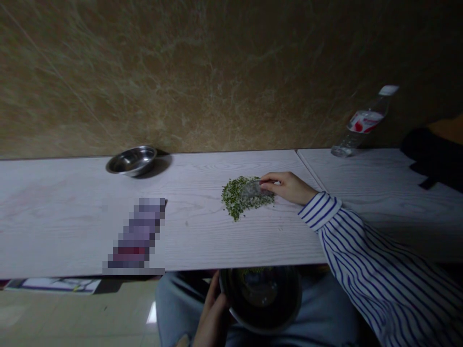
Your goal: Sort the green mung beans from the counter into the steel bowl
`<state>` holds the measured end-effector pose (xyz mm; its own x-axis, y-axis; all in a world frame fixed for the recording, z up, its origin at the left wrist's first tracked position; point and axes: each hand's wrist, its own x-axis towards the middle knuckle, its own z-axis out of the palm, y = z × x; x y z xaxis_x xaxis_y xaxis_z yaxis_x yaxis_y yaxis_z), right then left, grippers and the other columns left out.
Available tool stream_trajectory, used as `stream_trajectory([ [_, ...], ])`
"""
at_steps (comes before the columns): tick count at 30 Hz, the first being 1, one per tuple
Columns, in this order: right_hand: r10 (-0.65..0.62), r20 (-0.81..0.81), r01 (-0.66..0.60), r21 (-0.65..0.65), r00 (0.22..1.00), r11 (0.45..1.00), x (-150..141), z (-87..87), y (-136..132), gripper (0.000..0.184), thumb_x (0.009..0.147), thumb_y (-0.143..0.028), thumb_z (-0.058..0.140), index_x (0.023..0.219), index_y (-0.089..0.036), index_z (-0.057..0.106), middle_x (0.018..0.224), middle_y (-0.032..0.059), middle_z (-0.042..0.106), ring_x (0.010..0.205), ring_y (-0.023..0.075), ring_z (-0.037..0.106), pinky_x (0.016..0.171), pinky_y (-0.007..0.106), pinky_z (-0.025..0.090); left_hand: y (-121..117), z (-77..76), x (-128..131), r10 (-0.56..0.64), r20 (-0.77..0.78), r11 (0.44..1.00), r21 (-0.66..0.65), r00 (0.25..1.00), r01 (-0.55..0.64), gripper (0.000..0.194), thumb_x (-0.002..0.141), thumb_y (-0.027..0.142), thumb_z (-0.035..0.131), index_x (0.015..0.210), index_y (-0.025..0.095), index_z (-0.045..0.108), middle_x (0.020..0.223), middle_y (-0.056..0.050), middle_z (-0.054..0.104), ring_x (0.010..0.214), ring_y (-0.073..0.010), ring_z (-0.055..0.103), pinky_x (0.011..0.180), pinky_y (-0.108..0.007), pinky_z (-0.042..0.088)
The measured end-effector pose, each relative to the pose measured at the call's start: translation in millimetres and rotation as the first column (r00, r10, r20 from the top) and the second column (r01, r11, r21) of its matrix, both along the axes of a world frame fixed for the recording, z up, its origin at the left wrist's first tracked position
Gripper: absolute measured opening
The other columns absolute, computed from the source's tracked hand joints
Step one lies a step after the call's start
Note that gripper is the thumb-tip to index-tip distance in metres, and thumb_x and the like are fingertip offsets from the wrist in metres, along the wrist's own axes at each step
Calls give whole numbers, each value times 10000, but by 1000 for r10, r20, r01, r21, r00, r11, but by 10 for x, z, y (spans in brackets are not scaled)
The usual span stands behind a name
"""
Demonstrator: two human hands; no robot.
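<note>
Head view, looking forward and down. Largest in the scene is a brown marbled wall (217, 72) at the far side; before it runs a pale wood-grain tabletop (72, 217), with a seam near its right end; a blue-and-white striped sleeve (379, 270) crosses the near right corner. Below the near table edge, over the lap, sits a dark round metal bowl (262, 299) with a few green bits inside; the left hand (213, 313) grasps its left rim, fingers curled around the edge. A clear plastic water bottle with a red label and white cap (363, 123) stands at the far right against the wall; a small shiny steel bowl (132, 160) rests far left of centre, well apart from both hands; a pixelated rectangular patch (135, 236) lies on the near left. A scattered pile of small green pieces (242, 195) lies mid-table, directly far of the dark bowl, its spread running left to right; the right hand (287, 187) rests just right of the pile, fingers loosely curled with the tips touching its right edge; whether they pinch anything cannot be told. The right hand is thus nearer the pile; the pile lies to that hand's left.
</note>
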<state>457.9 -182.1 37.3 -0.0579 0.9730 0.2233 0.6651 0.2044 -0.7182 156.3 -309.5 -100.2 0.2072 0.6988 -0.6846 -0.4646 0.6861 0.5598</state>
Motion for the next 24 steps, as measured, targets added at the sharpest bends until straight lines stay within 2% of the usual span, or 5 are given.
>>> stream_trajectory([
  [6,-182,4,180,103,983,978,-31,-63,42,223,870,-286,589,964,-183,763,952,81,795,880,223,710,814,349,537,-1,52,-4,-35,-18,999,21,999,35,962,533,241,769,1458,197,507,977,-85,775,1025,-322,687,874,-402,504],
  [11,-173,65,169,62,983,984,-91,-142,-18,188,890,-255,595,956,-191,759,914,64,794,836,214,711,805,338,535,-9,97,-13,-82,-40,997,3,996,82,918,580,201,739,1468,205,507,857,-36,755,853,-252,699,808,-356,508],
  [13,-157,61,154,50,986,987,-115,-142,-55,184,894,-245,595,955,-189,759,915,64,791,842,213,713,802,333,534,-21,116,-11,-82,-27,996,14,996,83,924,603,215,740,1489,193,481,862,-46,757,875,-268,707,834,-378,515],
  [20,-108,29,106,44,994,993,-203,-138,-212,197,904,-242,601,987,-190,773,917,54,789,831,202,711,805,329,543,-70,190,-11,-48,-1,998,37,999,48,857,638,225,748,1462,222,517,1157,-110,756,1099,-319,683,950,-416,501],
  [24,-104,56,103,34,993,994,-249,-132,-306,207,909,-252,610,1010,-201,784,932,54,797,815,199,711,770,317,543,-89,251,-6,-63,-22,997,50,998,64,861,649,240,747,1477,244,510,1189,-103,749,1141,-329,665,944,-419,507],
])
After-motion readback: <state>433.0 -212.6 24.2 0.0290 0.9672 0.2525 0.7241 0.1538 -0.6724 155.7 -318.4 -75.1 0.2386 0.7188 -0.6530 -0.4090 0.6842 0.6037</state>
